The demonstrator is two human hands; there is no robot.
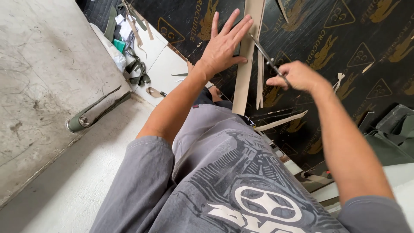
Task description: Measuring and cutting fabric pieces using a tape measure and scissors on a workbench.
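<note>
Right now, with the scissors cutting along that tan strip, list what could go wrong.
1. The left hand presses flat on the tan strip right beside the scissors; the blades could nick a finger.
2. The strip's lower end hangs past the dark board, so it may shift and the cut wander.
3. Loose offcuts near the right hand could snag the blades.

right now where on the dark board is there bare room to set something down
Free: the dark board beyond the right hand, with only small scraps. Crowded: under the left hand pressing the tan strip, by the scissors, and the cut strips at the near edge.
</note>
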